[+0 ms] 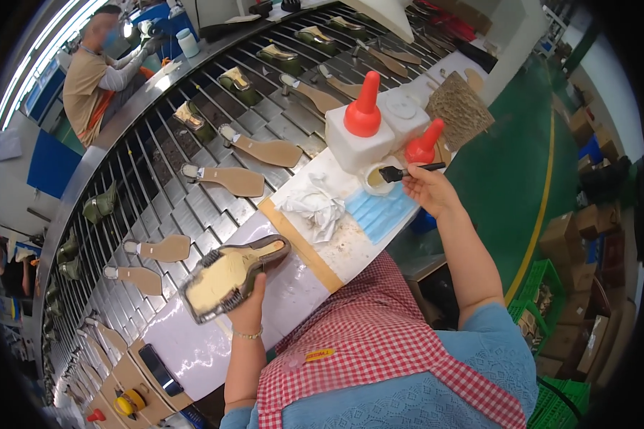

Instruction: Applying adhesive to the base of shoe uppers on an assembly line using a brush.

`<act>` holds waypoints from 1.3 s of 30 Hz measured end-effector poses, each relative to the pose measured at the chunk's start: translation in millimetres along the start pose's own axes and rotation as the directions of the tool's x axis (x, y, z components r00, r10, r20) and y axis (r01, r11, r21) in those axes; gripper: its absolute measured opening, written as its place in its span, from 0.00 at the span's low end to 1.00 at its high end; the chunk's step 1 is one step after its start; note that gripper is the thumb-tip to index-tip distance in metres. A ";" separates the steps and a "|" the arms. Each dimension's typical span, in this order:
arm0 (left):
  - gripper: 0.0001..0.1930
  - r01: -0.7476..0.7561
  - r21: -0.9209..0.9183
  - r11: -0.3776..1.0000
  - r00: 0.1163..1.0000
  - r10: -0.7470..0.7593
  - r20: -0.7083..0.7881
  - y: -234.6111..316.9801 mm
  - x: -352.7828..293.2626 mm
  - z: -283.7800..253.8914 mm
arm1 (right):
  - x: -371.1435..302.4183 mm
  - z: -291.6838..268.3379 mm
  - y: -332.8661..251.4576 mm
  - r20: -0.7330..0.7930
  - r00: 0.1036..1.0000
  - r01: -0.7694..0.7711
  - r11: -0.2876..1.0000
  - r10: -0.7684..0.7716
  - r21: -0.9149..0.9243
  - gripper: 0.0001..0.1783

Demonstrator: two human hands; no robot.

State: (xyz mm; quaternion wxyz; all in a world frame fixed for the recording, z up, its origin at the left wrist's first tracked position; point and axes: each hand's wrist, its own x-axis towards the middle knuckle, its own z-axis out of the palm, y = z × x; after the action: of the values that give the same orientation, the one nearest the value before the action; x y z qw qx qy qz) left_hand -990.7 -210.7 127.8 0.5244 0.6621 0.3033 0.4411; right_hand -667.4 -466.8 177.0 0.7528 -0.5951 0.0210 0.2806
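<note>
My left hand (249, 309) grips a dark shoe upper (225, 277), its cream underside turned up, over the pale work board. In my right hand (429, 190) is a black-handled brush (391, 174), its dark bristles at the mouth of a small white pot (370, 187) with yellowish liquid inside. Beside the pot stand a square white bottle (343, 139) with a red cone cap and another red nozzle cap (423, 146). A blue face mask (383, 214) lies flat below the pot, next to a crumpled white tissue (320, 209).
A slatted metal conveyor (193, 214) curves past the board, carrying tan soles (229, 181) and several shoe uppers (237, 82). A rough brown block (459, 111) lies behind the bottles. Across the conveyor sits a co-worker (93, 86). A tape roll (129, 402) lies at lower left; green crates (544, 286) stand right.
</note>
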 end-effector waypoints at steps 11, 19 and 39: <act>0.45 -0.088 0.029 0.996 0.953 0.075 0.294 56.1 -25.8 10.6 | 9.3 -30.6 11.3 0.234 0.972 -0.159 0.780 0.017 0.606 0.11; 0.40 0.152 -0.186 0.971 0.949 -0.091 0.301 4.1 -63.9 23.9 | -124.5 94.1 8.6 0.510 0.788 0.316 0.937 -0.345 0.146 0.11; 0.43 -0.224 -0.173 0.959 0.918 0.267 0.293 1.0 -67.1 19.9 | -162.5 140.8 42.3 0.792 0.548 0.611 0.776 -0.269 -0.158 0.09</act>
State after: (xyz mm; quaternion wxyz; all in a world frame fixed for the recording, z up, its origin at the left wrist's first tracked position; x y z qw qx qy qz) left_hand -1001.5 -277.4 109.7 0.5501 0.7191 0.0998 0.4127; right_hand -865.7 -397.9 240.0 0.5960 -0.5619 -0.4963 0.2876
